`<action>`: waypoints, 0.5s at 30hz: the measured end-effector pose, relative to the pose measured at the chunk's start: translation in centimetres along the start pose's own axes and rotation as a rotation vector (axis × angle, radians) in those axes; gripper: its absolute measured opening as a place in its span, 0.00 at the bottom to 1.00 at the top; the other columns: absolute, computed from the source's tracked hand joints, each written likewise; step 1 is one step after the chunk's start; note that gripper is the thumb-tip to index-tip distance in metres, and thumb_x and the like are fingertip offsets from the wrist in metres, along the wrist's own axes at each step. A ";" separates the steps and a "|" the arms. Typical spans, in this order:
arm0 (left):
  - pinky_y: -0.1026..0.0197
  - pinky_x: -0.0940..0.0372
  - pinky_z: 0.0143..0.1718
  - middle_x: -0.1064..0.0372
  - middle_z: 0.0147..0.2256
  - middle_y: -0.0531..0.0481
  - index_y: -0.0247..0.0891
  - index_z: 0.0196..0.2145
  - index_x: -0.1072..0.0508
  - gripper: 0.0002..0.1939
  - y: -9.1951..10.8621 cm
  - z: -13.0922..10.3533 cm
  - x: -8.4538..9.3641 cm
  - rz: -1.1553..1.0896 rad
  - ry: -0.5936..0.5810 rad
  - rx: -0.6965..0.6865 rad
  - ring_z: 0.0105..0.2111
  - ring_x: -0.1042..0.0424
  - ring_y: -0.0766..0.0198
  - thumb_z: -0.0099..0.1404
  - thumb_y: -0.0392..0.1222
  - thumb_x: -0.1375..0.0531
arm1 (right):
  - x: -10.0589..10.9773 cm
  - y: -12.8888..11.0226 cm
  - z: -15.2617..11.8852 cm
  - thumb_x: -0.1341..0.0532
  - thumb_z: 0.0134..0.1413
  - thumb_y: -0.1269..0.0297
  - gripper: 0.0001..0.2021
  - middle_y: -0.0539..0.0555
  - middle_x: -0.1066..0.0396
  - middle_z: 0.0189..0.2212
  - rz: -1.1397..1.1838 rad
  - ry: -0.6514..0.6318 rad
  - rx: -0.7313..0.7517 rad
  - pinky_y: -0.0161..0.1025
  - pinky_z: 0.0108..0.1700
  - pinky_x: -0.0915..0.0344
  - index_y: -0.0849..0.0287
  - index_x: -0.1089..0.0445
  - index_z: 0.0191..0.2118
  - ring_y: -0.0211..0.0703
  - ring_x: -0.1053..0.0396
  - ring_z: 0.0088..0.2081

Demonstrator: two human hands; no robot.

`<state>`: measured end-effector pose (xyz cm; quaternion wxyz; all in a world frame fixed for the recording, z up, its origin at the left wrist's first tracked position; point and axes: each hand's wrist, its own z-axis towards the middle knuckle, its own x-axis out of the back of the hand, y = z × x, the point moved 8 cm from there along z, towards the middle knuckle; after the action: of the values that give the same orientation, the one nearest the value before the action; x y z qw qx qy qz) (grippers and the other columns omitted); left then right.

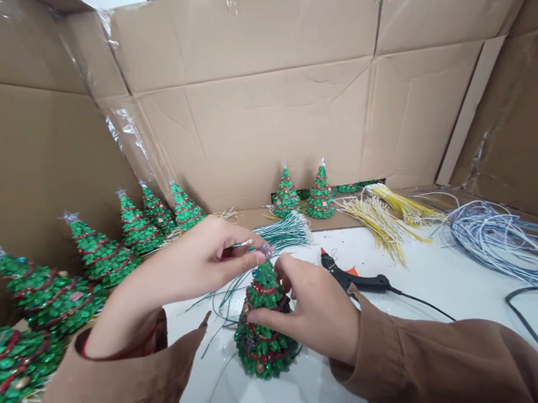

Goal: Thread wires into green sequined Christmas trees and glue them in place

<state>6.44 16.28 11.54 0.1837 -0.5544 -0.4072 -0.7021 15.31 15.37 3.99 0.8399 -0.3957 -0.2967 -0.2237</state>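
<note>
1. Six green trees (pixel 105 254) with red garlands line the left side, most tipped by clear stars.
2. The left hand (pixel 209 253) has its thumb and fingertips pinched on a small clear topper (pixel 266 250) at the tip of the held tree.
3. The held tree (pixel 265 347) stands upright on the white desk (pixel 327 400), with teal wires (pixel 286 231) behind it.
4. The right hand (pixel 320 301) is clamped round the held tree's right side, thumb across the front.
5. Two more trees (pixel 319 196) stand behind, near the cardboard wall (pixel 260 136).
6. A black glue gun (pixel 368 282), yellow-and-white wires (pixel 386 232) and a pale wire coil (pixel 493 250) lie farther right.
</note>
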 end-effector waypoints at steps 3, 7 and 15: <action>0.69 0.54 0.17 0.44 0.19 0.57 0.38 0.40 0.25 0.16 -0.2 -0.4 0.5 0.001 0.033 0.050 0.18 0.49 0.73 0.63 0.50 0.46 | 0.4 -0.2 0.2 0.40 0.44 0.39 0.24 0.51 0.33 0.24 -0.013 -0.025 0.043 0.36 0.25 0.48 0.57 0.41 0.31 0.39 0.38 0.24; 0.69 0.52 0.17 0.47 0.20 0.59 0.38 0.43 0.28 0.19 0.6 -1.4 2.0 0.052 0.184 0.060 0.19 0.49 0.73 0.57 0.51 0.40 | 3.0 -1.0 0.3 0.44 0.52 0.43 0.21 0.47 0.39 0.18 0.013 0.061 0.146 0.35 0.24 0.50 0.58 0.41 0.27 0.35 0.42 0.21; 0.64 0.43 0.28 0.37 0.28 0.52 0.39 0.30 0.34 0.09 4.8 -2.6 0.8 0.315 0.281 -0.057 0.29 0.39 0.66 0.65 0.45 0.47 | 8.3 -5.0 -1.0 0.43 0.58 0.59 0.11 0.46 0.38 0.21 0.244 0.114 0.389 0.30 0.25 0.43 0.59 0.39 0.29 0.32 0.39 0.23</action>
<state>7.98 11.56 13.91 0.3305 -0.5126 -0.2661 -0.7465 18.62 10.44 11.77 0.9365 -0.2462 -0.2364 -0.0811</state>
